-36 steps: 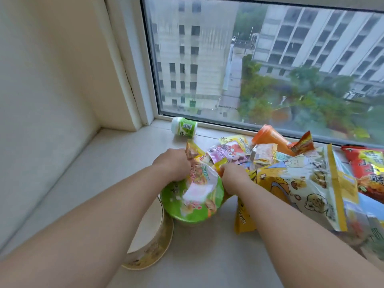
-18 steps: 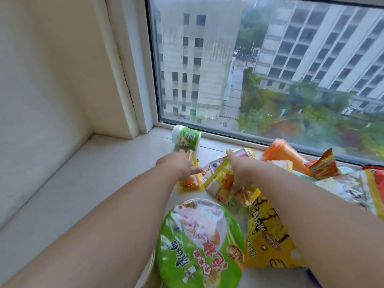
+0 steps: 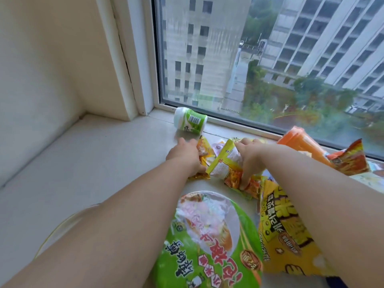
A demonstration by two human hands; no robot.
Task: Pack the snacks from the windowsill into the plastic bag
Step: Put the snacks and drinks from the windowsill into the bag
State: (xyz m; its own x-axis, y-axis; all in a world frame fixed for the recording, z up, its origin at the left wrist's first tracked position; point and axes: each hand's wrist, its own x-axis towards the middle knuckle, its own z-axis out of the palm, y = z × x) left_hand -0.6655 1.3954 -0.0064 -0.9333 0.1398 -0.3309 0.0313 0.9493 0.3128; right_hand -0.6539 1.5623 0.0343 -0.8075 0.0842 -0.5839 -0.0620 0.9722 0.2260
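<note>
On the pale windowsill (image 3: 99, 154) my left hand (image 3: 184, 155) grips a small yellow-orange snack packet (image 3: 204, 151). Beside it my right hand (image 3: 249, 154) holds a yellow-green packet (image 3: 223, 161), fingers also pressing on red-orange packets (image 3: 234, 179) beneath. A green-lidded noodle bowl (image 3: 209, 242) lies near me, under my left forearm. To its right is a yellow snack bag (image 3: 284, 235) with black lettering. A white and green jar (image 3: 190, 123) lies on its side by the window frame. No plastic bag is identifiable in view.
An orange tube-shaped pack (image 3: 303, 145) and a red-yellow crisp bag (image 3: 351, 161) lie at the right by the glass. A round rim of another bowl (image 3: 62, 225) shows under my left arm. The wall corner closes the sill at the left.
Both hands left the green noodle bowl and reached forward to the small packets near the jar. The view moved closer and the bowl now lies nearer me.
</note>
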